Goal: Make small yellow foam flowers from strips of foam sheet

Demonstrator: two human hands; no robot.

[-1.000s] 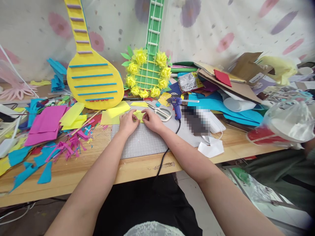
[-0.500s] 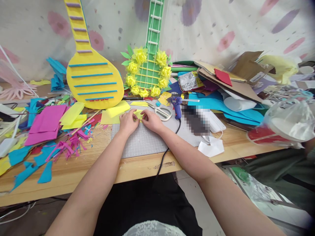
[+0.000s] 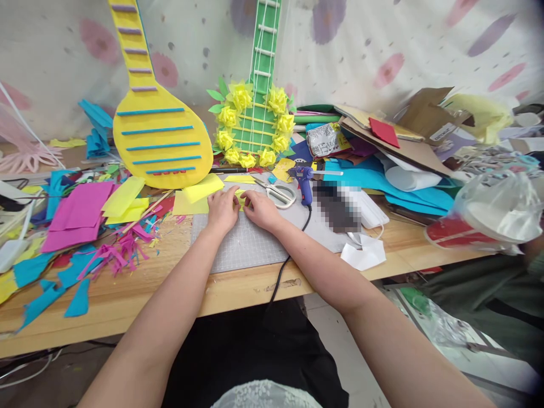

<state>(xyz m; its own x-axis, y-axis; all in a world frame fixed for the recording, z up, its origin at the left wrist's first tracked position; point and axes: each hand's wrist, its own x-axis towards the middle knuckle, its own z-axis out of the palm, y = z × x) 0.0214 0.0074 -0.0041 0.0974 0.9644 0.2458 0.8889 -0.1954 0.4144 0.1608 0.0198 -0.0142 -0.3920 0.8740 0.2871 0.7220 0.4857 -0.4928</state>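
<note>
Hands [image 3: 222,212] curl nearly closed, both pinching small yellow paper [image 3: 241,199] over the grey mat [image 3: 244,243].

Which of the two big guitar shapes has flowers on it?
The green guitar shape, right of the yellow guitar shape: yellow flowers ring its body, while the yellow one shows blue strips and no flowers.

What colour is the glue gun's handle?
The glue gun's handle is bluish purple; the head view shows it best.

Forearms [image 3: 182,283] and fingers [image 3: 250,198] are bare, while black cloth [image 3: 250,340] and whitish lace-patterned fabric [image 3: 266,395] are worn
</note>
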